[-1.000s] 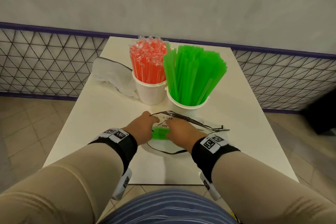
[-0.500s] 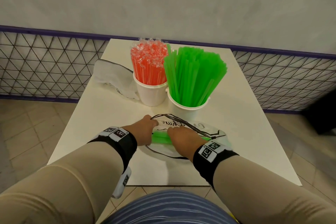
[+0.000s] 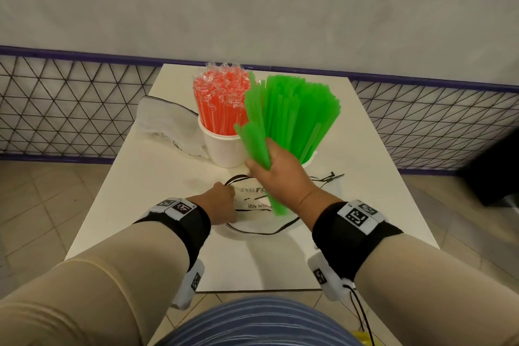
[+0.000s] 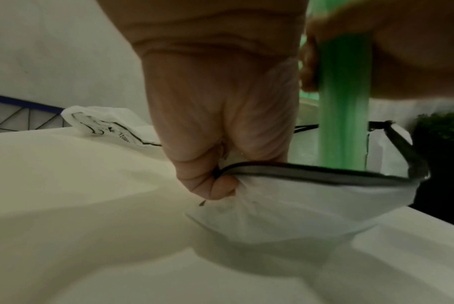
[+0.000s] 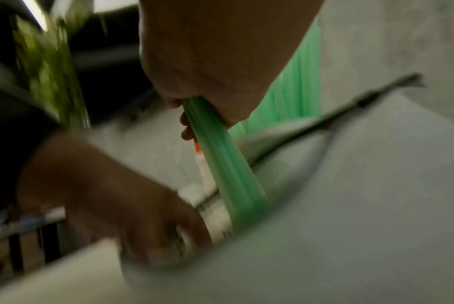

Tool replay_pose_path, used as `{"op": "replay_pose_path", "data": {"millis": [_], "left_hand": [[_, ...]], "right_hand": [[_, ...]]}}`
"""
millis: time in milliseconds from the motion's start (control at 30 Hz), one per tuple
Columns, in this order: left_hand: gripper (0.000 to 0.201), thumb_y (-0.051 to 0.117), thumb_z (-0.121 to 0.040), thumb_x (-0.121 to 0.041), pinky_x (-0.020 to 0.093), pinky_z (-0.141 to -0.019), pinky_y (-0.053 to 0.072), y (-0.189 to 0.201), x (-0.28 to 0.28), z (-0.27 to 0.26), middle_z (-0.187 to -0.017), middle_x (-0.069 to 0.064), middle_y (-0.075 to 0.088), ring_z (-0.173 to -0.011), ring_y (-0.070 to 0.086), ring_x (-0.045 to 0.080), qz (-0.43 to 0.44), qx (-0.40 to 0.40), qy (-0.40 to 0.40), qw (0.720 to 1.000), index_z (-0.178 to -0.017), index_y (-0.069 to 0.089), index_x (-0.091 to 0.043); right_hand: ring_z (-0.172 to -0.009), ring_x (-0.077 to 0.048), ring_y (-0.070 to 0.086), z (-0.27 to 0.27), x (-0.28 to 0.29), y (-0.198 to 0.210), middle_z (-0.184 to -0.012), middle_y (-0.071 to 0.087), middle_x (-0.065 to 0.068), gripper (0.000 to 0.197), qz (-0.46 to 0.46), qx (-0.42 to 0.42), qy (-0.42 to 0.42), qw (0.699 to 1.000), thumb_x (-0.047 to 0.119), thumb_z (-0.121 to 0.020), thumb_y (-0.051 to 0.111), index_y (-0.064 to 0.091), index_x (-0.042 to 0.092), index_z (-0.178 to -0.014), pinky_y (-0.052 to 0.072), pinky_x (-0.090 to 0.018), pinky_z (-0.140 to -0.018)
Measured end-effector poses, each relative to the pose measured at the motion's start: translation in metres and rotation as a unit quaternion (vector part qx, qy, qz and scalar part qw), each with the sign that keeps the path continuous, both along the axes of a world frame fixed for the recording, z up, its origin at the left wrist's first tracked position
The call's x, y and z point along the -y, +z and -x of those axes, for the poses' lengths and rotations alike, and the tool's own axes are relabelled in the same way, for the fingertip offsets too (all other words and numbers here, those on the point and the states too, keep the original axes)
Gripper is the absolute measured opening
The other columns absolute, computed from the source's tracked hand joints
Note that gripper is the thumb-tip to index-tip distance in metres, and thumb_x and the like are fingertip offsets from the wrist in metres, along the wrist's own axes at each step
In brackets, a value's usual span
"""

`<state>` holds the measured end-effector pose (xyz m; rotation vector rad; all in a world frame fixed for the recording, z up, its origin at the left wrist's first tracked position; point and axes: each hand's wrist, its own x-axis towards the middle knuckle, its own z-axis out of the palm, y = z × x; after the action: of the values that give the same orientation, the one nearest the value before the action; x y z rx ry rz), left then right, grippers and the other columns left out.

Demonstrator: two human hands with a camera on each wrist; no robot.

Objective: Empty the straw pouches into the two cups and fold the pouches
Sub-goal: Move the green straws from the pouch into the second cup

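My right hand (image 3: 276, 174) is wrapped tight round a small bundle of bright green plastic straws (image 3: 257, 146), which runs up past my thumb and down out of the fist, its lower ends over the white drawstring pouch with black cord (image 3: 254, 205). My left hand (image 3: 223, 203) pinches the pouch's black-edged rim (image 4: 311, 171) between thumb and curled fingers, the pouch lying on the white table (image 3: 373, 205). Just behind stand the white paper cup of green straws (image 3: 297, 118) and the white paper cup of wrapped orange straws (image 3: 220, 101).

Head view, high, facing forward and down over the worktop (image 3: 373, 205); left wrist view, low, very near, along the worktop; right wrist view, low, close, blurred; all three share the white pouch (image 4: 285, 197) and green straws (image 3: 257, 146)
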<state>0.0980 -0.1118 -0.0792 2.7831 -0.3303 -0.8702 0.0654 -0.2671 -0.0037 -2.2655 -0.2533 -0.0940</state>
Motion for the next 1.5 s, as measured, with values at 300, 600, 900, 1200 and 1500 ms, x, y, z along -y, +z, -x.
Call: {"op": "replay_pose_path", "data": {"millis": [300,600,900,1200,1500], "left_hand": [[0.031,0.068,-0.079,-0.043,0.037,-0.079,0.048,0.036,0.020,0.001,-0.095,0.004,0.054,-0.087,0.053,0.024,0.145,0.313,0.021,0.938,-0.069,0.055,-0.016],[0.035,0.066,-0.088,-0.042,0.029,-0.089,0.042,0.048,0.051,-0.012,-0.107,0.005,0.059,-0.103,0.054,0.022,0.237,0.328,-0.016,0.914,-0.107,0.071,-0.013],[0.032,0.071,-0.084,-0.044,0.026,-0.073,0.033,0.051,0.055,-0.023,-0.092,0.001,0.051,-0.088,0.051,0.019,0.233,0.244,0.002,0.941,-0.090,0.071,-0.012],[0.032,0.073,-0.082,-0.041,0.024,-0.071,0.034,0.052,0.055,-0.025,-0.093,0.001,0.052,-0.083,0.050,0.016,0.244,0.225,0.017,0.943,-0.090,0.070,-0.011],[0.031,0.073,-0.082,-0.041,0.025,-0.074,0.036,0.051,0.054,-0.027,-0.096,-0.001,0.052,-0.087,0.052,0.017,0.252,0.224,0.012,0.942,-0.091,0.070,-0.011]], "right_hand": [[-0.072,-0.015,0.068,-0.031,0.026,0.098,-0.079,0.064,-0.002,0.015,-0.335,0.192,-0.162,0.908,0.018,-0.094,0.059,0.048,0.028,-0.096,0.057,-0.035,-0.077],[-0.079,-0.017,0.053,-0.053,0.039,0.086,-0.093,0.058,-0.001,0.021,-0.021,0.157,-0.248,0.956,0.029,-0.083,0.070,0.057,0.016,-0.094,0.037,-0.024,-0.060],[-0.099,-0.009,0.060,-0.060,0.063,0.105,-0.114,0.062,0.003,0.072,-0.091,0.033,-0.181,0.979,0.012,-0.082,0.074,0.034,0.023,-0.141,0.051,-0.026,-0.084],[-0.147,-0.027,0.018,-0.074,0.057,0.092,-0.161,0.016,-0.009,0.065,0.313,0.056,-0.110,0.942,0.040,-0.100,0.038,0.012,0.016,-0.154,0.019,-0.044,-0.117],[-0.149,-0.029,0.009,-0.074,0.055,0.087,-0.163,0.005,-0.009,0.072,0.410,0.027,-0.091,0.907,0.056,-0.098,0.030,0.003,0.021,-0.155,0.015,-0.054,-0.117]]}}
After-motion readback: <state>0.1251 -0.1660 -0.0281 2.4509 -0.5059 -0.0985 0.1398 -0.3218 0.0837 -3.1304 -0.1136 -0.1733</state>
